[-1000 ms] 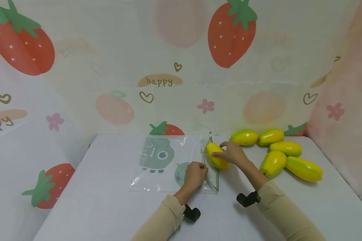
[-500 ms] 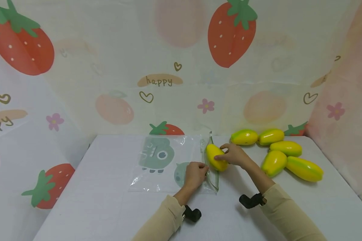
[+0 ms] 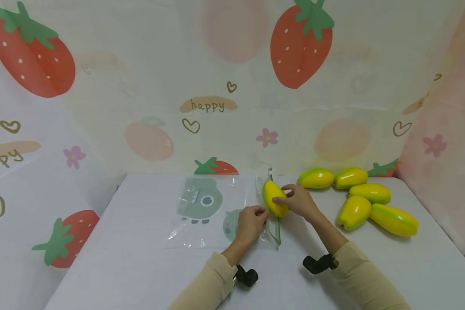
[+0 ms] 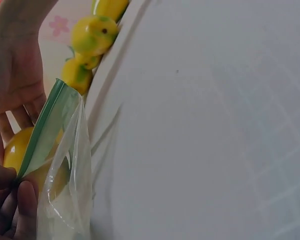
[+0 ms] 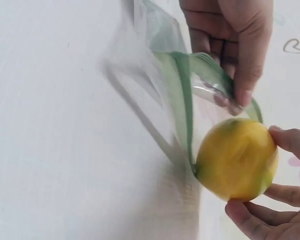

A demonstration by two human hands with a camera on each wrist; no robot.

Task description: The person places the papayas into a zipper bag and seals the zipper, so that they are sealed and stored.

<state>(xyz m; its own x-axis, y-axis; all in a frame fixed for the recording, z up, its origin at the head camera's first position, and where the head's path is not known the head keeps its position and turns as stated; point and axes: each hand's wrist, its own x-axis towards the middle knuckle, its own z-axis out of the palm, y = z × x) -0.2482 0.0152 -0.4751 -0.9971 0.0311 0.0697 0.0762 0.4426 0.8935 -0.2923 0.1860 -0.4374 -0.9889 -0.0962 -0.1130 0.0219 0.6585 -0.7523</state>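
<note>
A clear zip bag (image 3: pixel 201 200) with a green cartoon print lies on the table, its green-edged mouth facing right. My left hand (image 3: pixel 251 224) pinches the upper edge of that mouth and lifts it, which parts the two green strips (image 5: pixel 182 100) in the right wrist view. A glossy yellow-green papaya (image 3: pixel 273 196) is at the opening, held by the fingers and thumb of my right hand (image 3: pixel 301 201). In the right wrist view, its rounded end lies against the green edge, just below my left fingertips. Part of the papaya shows through the plastic in the left wrist view.
Several more papayas (image 3: pixel 354 213) lie grouped at the back right of the white table (image 3: pixel 112 241). A printed strawberry backdrop (image 3: pixel 151 86) rises behind the table and along both sides. A black camera (image 3: pixel 318 263) sits on the right wrist.
The papaya and my right hand have shifted slightly left, closer in at the bag's mouth, and the papaya stands more upright in view. My left hand keeps its pinch on the bag's edge.
</note>
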